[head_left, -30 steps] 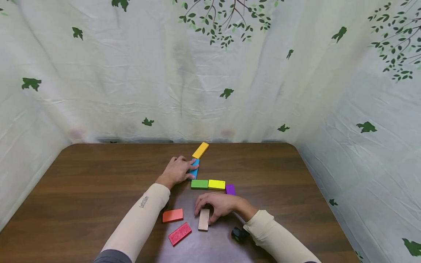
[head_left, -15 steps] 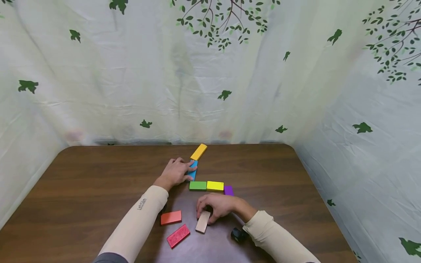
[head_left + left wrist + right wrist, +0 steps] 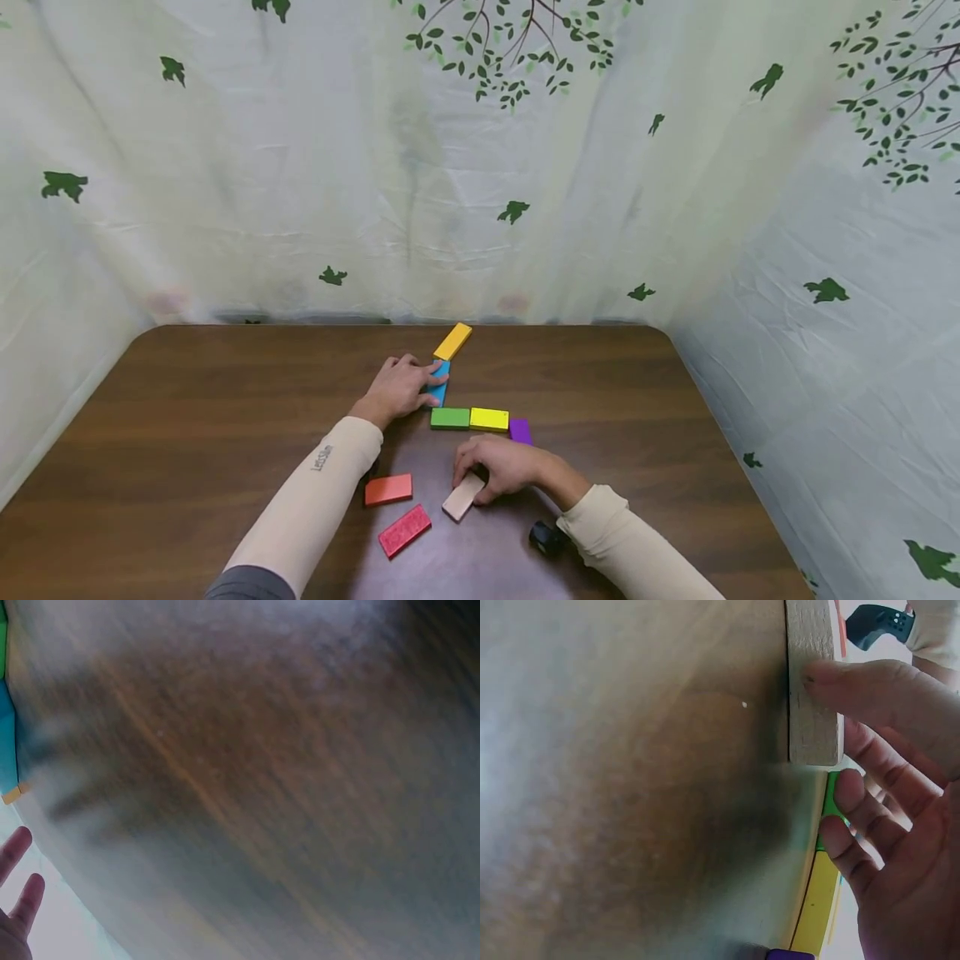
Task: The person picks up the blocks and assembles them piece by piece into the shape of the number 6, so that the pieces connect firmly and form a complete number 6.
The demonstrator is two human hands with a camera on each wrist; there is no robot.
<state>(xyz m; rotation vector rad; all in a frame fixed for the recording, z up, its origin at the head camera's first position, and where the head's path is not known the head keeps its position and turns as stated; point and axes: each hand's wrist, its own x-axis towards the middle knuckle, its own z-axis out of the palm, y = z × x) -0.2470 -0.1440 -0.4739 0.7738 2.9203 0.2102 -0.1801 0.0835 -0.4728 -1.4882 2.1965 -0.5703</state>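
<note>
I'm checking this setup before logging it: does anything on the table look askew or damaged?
No damage or spill stands out. The orange-yellow block slants off the far end of the blue block, and the red block lies diagonally near the straighter coral block; both look askew, though perhaps deliberately.

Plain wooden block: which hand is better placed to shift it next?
Right, most likely: the right hand holds the plain wooden block between thumb and fingers, while the left hand is farther away, at the blue block.
</note>
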